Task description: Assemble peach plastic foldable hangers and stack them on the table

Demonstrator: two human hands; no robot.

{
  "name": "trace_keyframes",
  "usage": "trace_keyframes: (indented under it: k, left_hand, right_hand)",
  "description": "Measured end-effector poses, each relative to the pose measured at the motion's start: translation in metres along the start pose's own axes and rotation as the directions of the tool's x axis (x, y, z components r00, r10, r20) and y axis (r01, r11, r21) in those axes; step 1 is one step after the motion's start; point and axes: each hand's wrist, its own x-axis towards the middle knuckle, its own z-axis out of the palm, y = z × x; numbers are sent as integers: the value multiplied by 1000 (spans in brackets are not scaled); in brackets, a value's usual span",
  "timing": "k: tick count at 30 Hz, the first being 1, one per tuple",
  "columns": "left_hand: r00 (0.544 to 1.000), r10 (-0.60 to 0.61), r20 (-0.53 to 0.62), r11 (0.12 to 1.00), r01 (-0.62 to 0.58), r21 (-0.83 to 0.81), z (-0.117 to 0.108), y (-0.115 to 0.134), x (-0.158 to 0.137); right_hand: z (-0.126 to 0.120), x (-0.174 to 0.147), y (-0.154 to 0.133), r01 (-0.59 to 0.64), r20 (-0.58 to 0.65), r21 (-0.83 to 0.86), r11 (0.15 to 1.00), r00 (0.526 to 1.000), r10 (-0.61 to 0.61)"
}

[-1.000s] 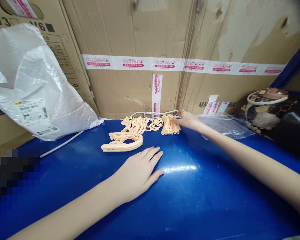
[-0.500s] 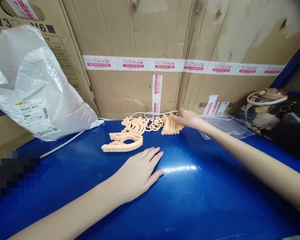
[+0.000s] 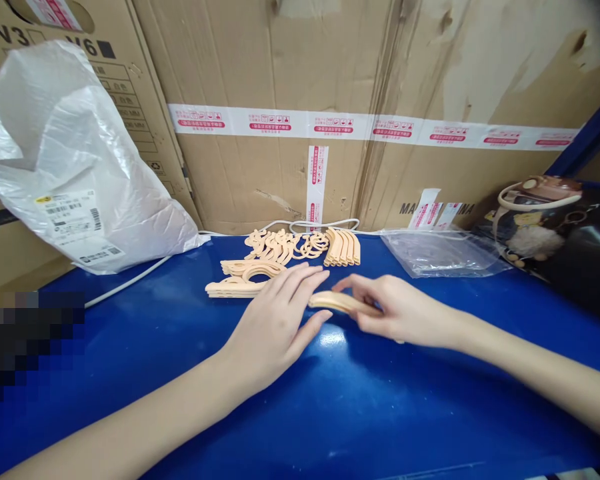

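My right hand [image 3: 391, 308] grips a curved, peach-coloured plastic hanger arm [image 3: 330, 300] and holds it above the blue table, its free end pointing left. My left hand [image 3: 283, 319] is open, fingers stretched and thumb apart, close to that free end; whether it touches cannot be told. Just behind the left hand, partly covered by its fingers, lies a stack of folded peach hangers [image 3: 235, 288]. Farther back, a row of matching curved hanger arms [image 3: 343, 248] lies beside a heap of small peach hook-shaped pieces [image 3: 275, 245].
A white plastic parcel bag [image 3: 80, 167] stands at the left. Large cardboard boxes [image 3: 265, 173] line the back. A clear plastic bag [image 3: 425, 253] lies at the back right, near a brown bag with a fluffy charm [image 3: 535, 241]. A white cable [image 3: 130, 280] crosses the blue table [image 3: 300, 427].
My right hand has come back from the row of hanger arms towards my left hand, bringing one arm with it. My left hand has shifted slightly forward, over the edge of the hanger stack.
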Motion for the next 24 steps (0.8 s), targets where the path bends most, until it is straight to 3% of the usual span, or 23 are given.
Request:
trace_keyframes:
  k: [4,10,24]
  left_hand:
    - [995,-18,100,999,22,-46,4,-6,-2]
    - [985,16,169,997,-4,-73,8,-10,0]
    - [968,66,242,998,-63,-21,3,-4,1]
  right_hand:
    - [16,-8,-6,63,-2,-124,990,998,-63]
    - [18,-9,4,148,22,-312,939,989,-148]
    - [12,-9,10,198,-15,-351,915,976,-216]
